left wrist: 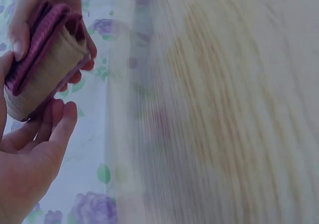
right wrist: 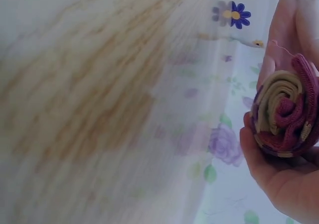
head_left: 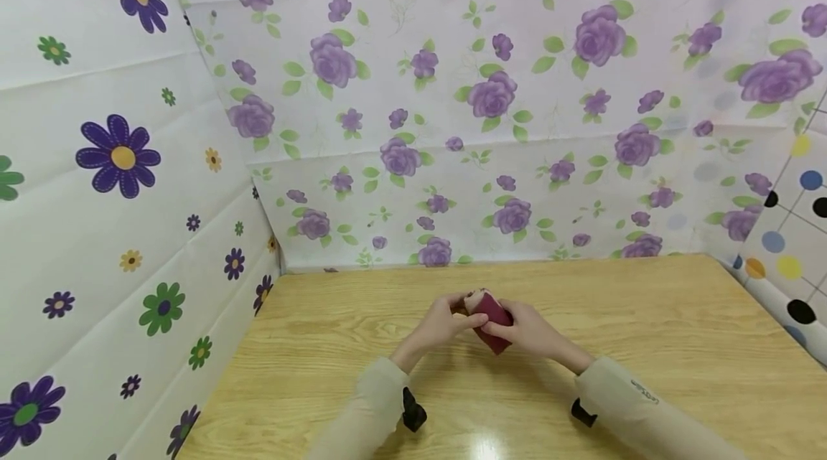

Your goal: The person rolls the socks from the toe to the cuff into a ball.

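Note:
Rolled-up socks (head_left: pixel 496 315) in maroon and beige knit are held just above the table, between both hands. My left hand (head_left: pixel 439 325) grips the roll from its left, thumb across the front. From the other side my right hand (head_left: pixel 528 331) holds it, its thumb close to the left one. In the left wrist view, the maroon cuff of the socks (left wrist: pixel 47 59) lies along the beige knit. Coiled beige and maroon layers of the socks (right wrist: pixel 284 109) face the right wrist camera. Parts of the fingers are hidden behind the roll.
A light wooden table (head_left: pixel 336 345) lies under the hands. Behind it hangs a white sheet with purple roses (head_left: pixel 400 158). A daisy-patterned sheet (head_left: pixel 97 230) stands on the left, and a dotted sheet (head_left: pixel 791 259) on the right. Dark wrist mounts (head_left: pixel 413 411) stick out by the sleeves.

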`<control>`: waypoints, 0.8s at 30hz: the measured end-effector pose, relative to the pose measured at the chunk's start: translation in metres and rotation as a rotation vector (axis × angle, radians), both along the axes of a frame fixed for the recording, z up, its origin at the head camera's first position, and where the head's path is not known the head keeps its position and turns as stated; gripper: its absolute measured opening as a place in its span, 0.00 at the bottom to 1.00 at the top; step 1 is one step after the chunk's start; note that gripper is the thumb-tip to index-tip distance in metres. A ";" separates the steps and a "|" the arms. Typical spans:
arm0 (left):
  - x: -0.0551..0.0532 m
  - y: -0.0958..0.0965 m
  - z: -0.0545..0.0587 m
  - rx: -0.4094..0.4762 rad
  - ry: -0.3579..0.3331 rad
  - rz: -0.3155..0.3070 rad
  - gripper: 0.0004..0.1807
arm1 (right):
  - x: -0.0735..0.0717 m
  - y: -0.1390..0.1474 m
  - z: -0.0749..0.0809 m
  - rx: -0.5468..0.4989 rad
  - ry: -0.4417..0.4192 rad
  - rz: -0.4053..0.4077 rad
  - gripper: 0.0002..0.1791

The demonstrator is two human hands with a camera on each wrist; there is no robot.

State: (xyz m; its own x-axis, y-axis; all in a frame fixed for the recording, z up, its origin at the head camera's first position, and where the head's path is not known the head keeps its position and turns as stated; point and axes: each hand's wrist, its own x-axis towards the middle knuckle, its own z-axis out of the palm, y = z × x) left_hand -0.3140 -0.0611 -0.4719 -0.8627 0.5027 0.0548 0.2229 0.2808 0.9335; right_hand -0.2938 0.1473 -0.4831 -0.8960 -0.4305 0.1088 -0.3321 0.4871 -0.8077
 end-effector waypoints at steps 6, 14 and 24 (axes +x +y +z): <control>0.000 0.005 -0.005 0.164 -0.150 0.016 0.22 | -0.004 0.002 -0.001 -0.123 -0.124 0.019 0.25; 0.001 0.012 -0.011 0.270 -0.298 0.106 0.26 | -0.005 0.004 -0.002 -0.197 -0.212 0.109 0.25; 0.003 0.016 -0.012 0.362 -0.306 0.215 0.37 | 0.000 -0.003 -0.001 0.022 0.172 0.049 0.40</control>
